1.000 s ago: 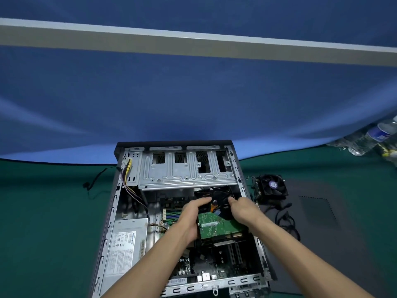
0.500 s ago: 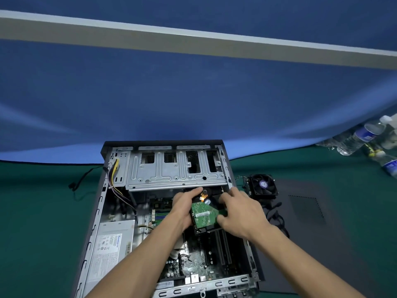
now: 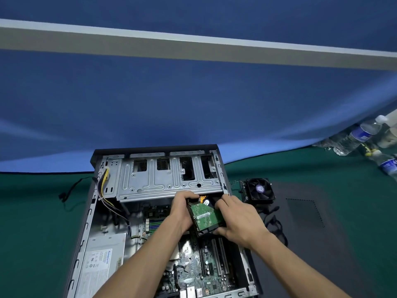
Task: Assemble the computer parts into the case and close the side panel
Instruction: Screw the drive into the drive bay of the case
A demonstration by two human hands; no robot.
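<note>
Left hand [image 3: 181,209]: reaching in from below, forearm bare, fingers curled over the far left edge of the hard drive [image 3: 207,217], gripping it.

Right hand [image 3: 236,218]: reaching in from the lower right, back of hand up, fingers wrapped over the far right corner, thumb under the near edge; gripping the same drive.

Hard drive: flat rectangular block, black casing, green circuit board facing up with a small white label strip. Held tilted above the motherboard [image 3: 206,267], just below the lower lip of the drive cage [image 3: 169,181], far end toward the cage.

Computer case [image 3: 86,229]: dark tower lying on its side, open face up, side panel off. Bare stamped sheet metal inside.

Drive cage: grey pressed steel with raised ribs, round holes and rectangular cut-outs, spanning the far end of the case.

Power supply [image 3: 101,263]: dull grey metal box with white printed label, near left corner of the case. Yellow and black wire bundle [image 3: 105,190] running up the left wall.

Motherboard: dark green, long black slots, small silver parts.

Cooler fan [image 3: 258,190]: square black frame, round purple hub label, lying on the table right of the case, well apart from both hands.

Side panel [image 3: 311,214]: flat dark sheet with a dotted vent patch, lying beyond the fan.

Table cover [image 3: 32,233]: dark green cloth. Blue fabric backdrop [image 3: 193,108] behind.

Water bottles [image 3: 356,138]: clear plastic, blue labels, lying at far right.
</note>
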